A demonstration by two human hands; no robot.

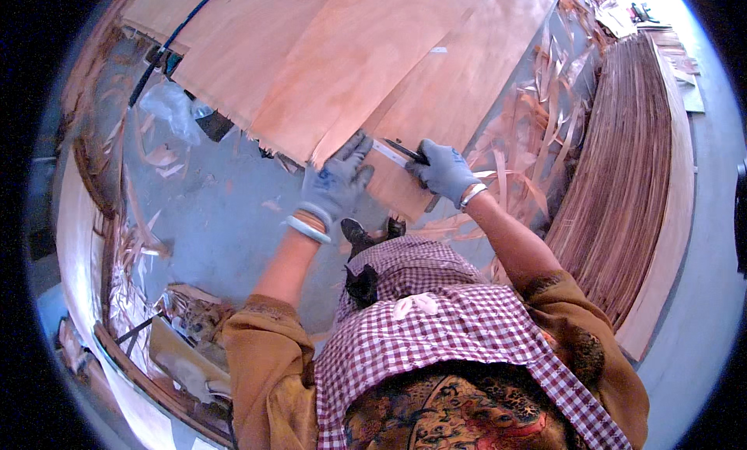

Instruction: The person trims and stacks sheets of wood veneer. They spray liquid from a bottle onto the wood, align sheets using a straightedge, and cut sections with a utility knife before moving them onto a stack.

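Thin, pinkish-tan wood veneer sheets (334, 69) spread out ahead of me, their edges meeting or overlapping along a seam. My left hand (334, 182), in a grey glove, rests at the near end of that seam with its fingers stretched out over the veneer. To its right, my gloved right hand (447, 172) is closed around a dark, pointed knife (403, 149), whose tip points left toward the seam. Just under the tip, a short white tape strip (391, 154) lies on the veneer. Part of the knife's handle is hidden by the fingers.
A long stack of veneer (618, 162) stands at the right. Loose veneer scraps (537, 131) litter the floor between it and the sheets. A clear plastic bag (170, 112) and a dark cable (167, 49) are at the left. My shoes (356, 234) stand close below the sheets' near edge.
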